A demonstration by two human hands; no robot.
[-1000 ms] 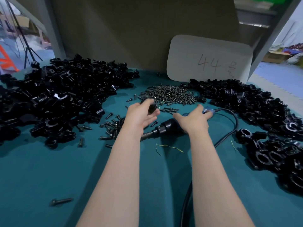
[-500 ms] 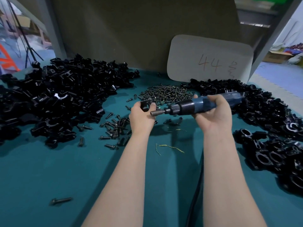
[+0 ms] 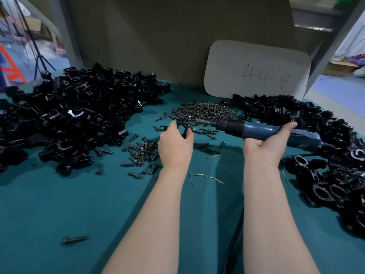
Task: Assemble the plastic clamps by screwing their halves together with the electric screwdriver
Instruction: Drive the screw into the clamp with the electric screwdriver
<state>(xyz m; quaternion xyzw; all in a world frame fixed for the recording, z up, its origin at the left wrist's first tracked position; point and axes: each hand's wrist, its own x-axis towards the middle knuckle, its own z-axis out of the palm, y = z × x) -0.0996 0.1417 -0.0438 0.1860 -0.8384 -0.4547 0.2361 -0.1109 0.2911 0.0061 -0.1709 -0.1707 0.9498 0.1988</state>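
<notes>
1. Teal cloth covers the table (image 3: 59,204), which backs onto a drab panel.
2. Along the left edge, reaching toward the far left corner, lies the left pile (image 3: 69,119) of black clamp halves.
3. One lone screw (image 3: 74,239) lies near the front edge, left of the arms.
4. Loose screws (image 3: 141,153) are scattered between that pile and the left hand (image 3: 175,143).
5. This hand, raised over the table's middle, pinches a black clamp (image 3: 182,127) between thumb and curled fingers.
6. Behind the hands, toward the far edge, lies a heap (image 3: 205,111) of screws.
7. The blue screwdriver (image 3: 256,130) is held level above the table with its bit pointing left. The tip is just beside the clamp, and whether they touch I cannot tell.
8. The right hand (image 3: 264,143), palm up, wraps fingers and thumb round the screwdriver's body from below.
9. A black cord (image 3: 233,244) runs under the right forearm to the front edge.
10. A pale card (image 3: 256,70) marked "44" leans on the panel at the far edge.
11. The right pile (image 3: 335,155) of black clamps lines the right edge.
</notes>
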